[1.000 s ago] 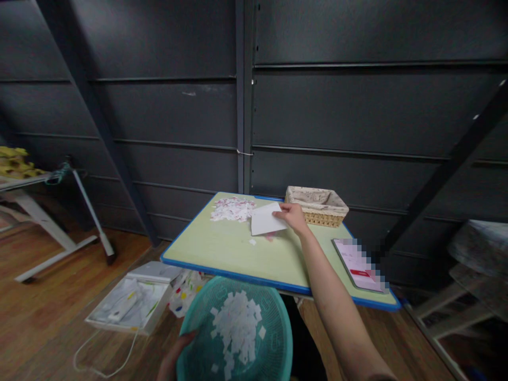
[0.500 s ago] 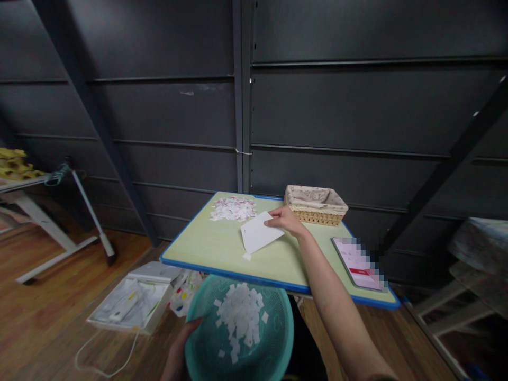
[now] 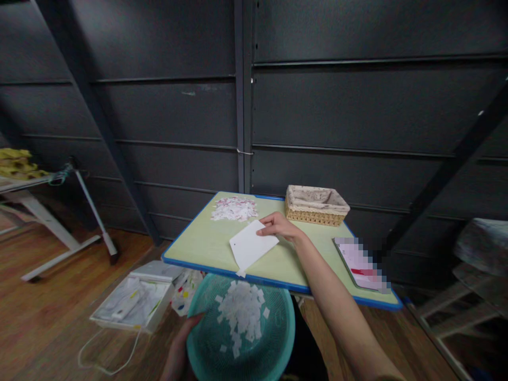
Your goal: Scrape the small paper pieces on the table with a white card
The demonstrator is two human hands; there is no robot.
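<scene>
Right hand pinching white card; left hand holding teal basket by rim.

Your right hand and forearm: bare, the forearm tapering to a narrow wrist. At the view's bottom edge, a sliver of dark cloth borders your forearm; too little to identify. Your left hand: bare, dim. Your lower-body clothing: black, details lost in shadow.

Blue-edged table: paper scraps, lined basket, flat device.
</scene>
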